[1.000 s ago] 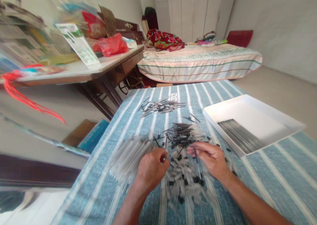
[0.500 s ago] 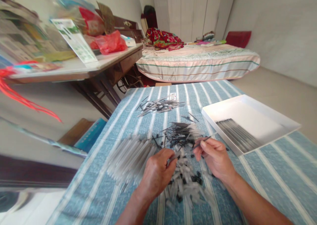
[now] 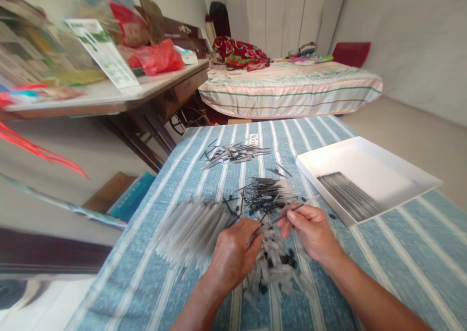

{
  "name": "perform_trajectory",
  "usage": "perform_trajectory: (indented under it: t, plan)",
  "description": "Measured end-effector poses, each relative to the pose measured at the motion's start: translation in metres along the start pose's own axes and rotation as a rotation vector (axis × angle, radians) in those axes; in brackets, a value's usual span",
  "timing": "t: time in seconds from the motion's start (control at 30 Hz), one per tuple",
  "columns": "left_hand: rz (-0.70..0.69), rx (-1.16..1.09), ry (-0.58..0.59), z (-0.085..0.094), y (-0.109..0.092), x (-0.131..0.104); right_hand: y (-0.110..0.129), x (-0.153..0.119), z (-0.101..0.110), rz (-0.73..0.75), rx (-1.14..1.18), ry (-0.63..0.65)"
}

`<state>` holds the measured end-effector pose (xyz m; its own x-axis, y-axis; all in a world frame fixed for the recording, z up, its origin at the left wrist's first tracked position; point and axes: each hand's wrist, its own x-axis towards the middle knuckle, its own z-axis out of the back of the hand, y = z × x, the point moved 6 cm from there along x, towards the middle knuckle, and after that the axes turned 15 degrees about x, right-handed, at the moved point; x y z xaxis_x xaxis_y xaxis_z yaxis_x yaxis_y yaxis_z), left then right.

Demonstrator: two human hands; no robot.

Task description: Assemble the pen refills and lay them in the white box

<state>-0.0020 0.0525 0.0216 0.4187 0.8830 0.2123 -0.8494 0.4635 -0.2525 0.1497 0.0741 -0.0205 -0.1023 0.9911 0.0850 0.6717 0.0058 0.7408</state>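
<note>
My left hand (image 3: 237, 248) is closed on a translucent pen barrel, mostly hidden by the fingers. Close by on the right, my right hand (image 3: 310, 226) pinches a thin dark pen refill (image 3: 299, 206) whose left end points toward the left hand. Left of my hands lies a stack of translucent pen barrels (image 3: 189, 229). Just beyond them is a heap of dark thin refills (image 3: 266, 192) with black tips. Between and below my hands spreads a pile of clear caps (image 3: 270, 272), mixed with small black pieces (image 3: 290, 258).
On the right stands a shallow white box (image 3: 386, 175) holding a row of grey-black pens (image 3: 346, 195). A loose pile of thin pen parts (image 3: 237, 153) lies at the far end of the striped cloth (image 3: 146, 253). A cluttered desk (image 3: 153, 90) is at left, a bed (image 3: 292, 93) behind.
My right hand has moved slightly left with the refill, bringing its end nearer to the left hand. My left hand has barely shifted.
</note>
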Motion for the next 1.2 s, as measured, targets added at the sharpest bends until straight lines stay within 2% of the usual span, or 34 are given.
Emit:
perform_trajectory:
  t: [0.37,0.57,0.73,0.9,1.0,1.2]
  plan:
    - [0.046,-0.071,0.08,0.001,-0.003,0.002,-0.001,0.0,-0.001,-0.068,-0.026,0.04]
    - [0.15,-0.347,0.178,-0.001,-0.003,0.001,-0.006,-0.002,-0.002,-0.12,0.023,0.029]
    - [0.204,-0.561,0.19,-0.002,-0.002,0.001,-0.019,-0.01,-0.011,-0.196,-0.076,0.164]
    - [0.27,-0.694,0.129,0.0,0.004,0.0,-0.01,-0.009,-0.01,-0.147,-0.209,0.211]
    - [0.354,-0.829,0.067,0.001,0.011,-0.003,0.0,-0.003,-0.004,-0.087,-0.417,0.214]
    - [0.395,-1.035,-0.176,0.009,0.021,-0.007,-0.007,-0.005,-0.013,-0.041,-0.967,0.477]
